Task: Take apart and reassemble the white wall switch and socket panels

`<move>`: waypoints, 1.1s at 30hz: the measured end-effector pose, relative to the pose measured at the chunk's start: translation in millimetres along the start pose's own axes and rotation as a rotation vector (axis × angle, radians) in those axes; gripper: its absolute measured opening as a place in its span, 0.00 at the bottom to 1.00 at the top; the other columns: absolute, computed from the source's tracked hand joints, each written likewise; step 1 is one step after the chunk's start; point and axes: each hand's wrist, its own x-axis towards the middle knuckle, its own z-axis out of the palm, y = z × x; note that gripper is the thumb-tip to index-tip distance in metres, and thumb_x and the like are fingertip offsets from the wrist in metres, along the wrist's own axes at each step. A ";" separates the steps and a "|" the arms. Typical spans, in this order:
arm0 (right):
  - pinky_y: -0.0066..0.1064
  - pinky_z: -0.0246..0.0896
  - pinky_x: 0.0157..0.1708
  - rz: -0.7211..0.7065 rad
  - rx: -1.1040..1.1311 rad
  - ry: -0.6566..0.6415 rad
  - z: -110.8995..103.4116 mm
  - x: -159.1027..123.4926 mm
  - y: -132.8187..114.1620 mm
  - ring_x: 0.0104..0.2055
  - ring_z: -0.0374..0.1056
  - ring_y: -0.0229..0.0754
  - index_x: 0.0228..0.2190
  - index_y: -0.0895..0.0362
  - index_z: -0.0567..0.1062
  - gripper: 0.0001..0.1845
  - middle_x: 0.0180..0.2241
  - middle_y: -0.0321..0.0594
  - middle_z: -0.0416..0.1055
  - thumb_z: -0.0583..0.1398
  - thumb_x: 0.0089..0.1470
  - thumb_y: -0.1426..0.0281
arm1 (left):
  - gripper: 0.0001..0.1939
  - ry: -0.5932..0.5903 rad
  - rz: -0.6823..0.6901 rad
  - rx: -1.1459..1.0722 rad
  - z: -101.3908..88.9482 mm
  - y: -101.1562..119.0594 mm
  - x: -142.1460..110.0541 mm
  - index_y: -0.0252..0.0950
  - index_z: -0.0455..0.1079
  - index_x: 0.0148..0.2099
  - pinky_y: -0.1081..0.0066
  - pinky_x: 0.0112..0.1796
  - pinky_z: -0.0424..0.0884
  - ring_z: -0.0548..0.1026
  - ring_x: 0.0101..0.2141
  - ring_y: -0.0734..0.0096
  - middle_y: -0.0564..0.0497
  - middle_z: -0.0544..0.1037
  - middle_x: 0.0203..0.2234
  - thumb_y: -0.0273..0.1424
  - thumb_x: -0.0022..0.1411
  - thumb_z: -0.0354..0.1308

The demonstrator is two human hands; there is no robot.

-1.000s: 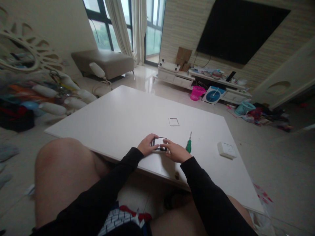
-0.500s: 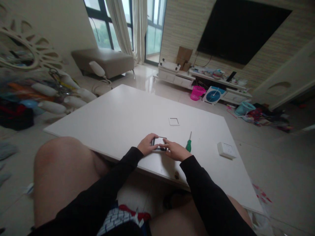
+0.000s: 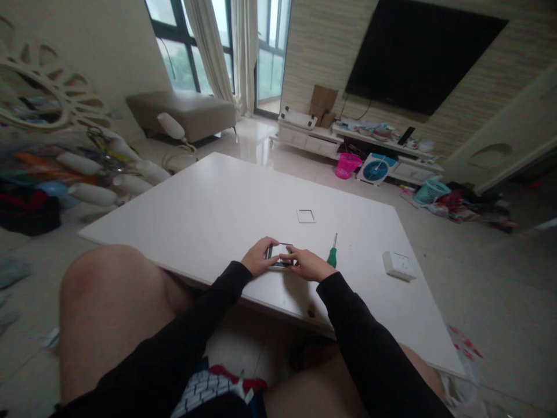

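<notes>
A small square wall switch panel (image 3: 278, 251), white in the middle with dark edges, lies at the near side of the white table. My left hand (image 3: 258, 256) is closed on its left side, thumb along the near edge and fingers at the far corner. From the right, my right hand (image 3: 306, 263) grips the panel, its fingertips reaching over the white face. Both hands cover parts of it. A green-handled screwdriver (image 3: 333, 255) lies just right of my right hand, tip pointing away. Beyond the hands rests a thin square frame (image 3: 306, 216).
A white wall socket on a box (image 3: 399, 266) sits near the right edge of the table (image 3: 209, 203). My knees are against the table's near side. A lamp with several white shades (image 3: 93, 193) stands at left; a pink basket (image 3: 347, 166) is on the floor beyond.
The view has shifted slightly. My right fingers have moved a little on the panel's face; my left hand keeps its hold.
</notes>
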 end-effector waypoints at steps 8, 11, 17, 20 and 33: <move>0.45 0.62 0.63 0.049 0.006 -0.096 -5.9 -3.6 1.2 0.62 0.72 0.57 0.65 0.48 0.69 0.33 0.72 0.50 0.55 0.62 0.60 0.73 | 0.17 0.002 0.031 0.027 2.2 -3.6 0.9 0.38 0.67 0.54 0.54 0.54 0.71 0.74 0.50 0.56 0.45 0.75 0.48 0.37 0.65 0.60; 0.46 0.61 0.64 0.061 0.016 -0.121 -9.7 -6.4 3.3 0.63 0.71 0.59 0.65 0.48 0.71 0.31 0.73 0.49 0.53 0.62 0.61 0.71 | 0.17 0.002 0.050 0.036 2.5 -4.8 1.0 0.38 0.67 0.54 0.53 0.54 0.71 0.73 0.50 0.56 0.45 0.75 0.48 0.37 0.65 0.59; 0.44 0.60 0.66 0.041 0.030 -0.069 -8.4 -5.3 5.8 0.67 0.66 0.58 0.60 0.49 0.76 0.29 0.73 0.46 0.53 0.63 0.58 0.74 | 0.14 0.010 0.070 0.039 2.0 -3.6 1.7 0.38 0.68 0.52 0.54 0.54 0.70 0.73 0.50 0.56 0.45 0.75 0.48 0.36 0.66 0.57; 0.45 0.60 0.66 0.045 0.052 -0.063 -7.2 -3.6 6.7 0.67 0.66 0.58 0.59 0.50 0.77 0.27 0.72 0.48 0.55 0.63 0.58 0.73 | 0.14 0.003 0.075 0.042 1.4 -2.9 1.7 0.38 0.68 0.51 0.55 0.53 0.71 0.73 0.50 0.56 0.45 0.75 0.48 0.37 0.66 0.57; 0.45 0.62 0.64 0.064 0.003 -0.069 -8.8 -6.3 -0.9 0.65 0.68 0.58 0.60 0.51 0.77 0.26 0.72 0.50 0.55 0.62 0.60 0.74 | 0.15 -0.013 0.083 0.082 0.2 -2.4 1.3 0.38 0.68 0.53 0.55 0.52 0.71 0.73 0.48 0.56 0.45 0.74 0.47 0.38 0.67 0.57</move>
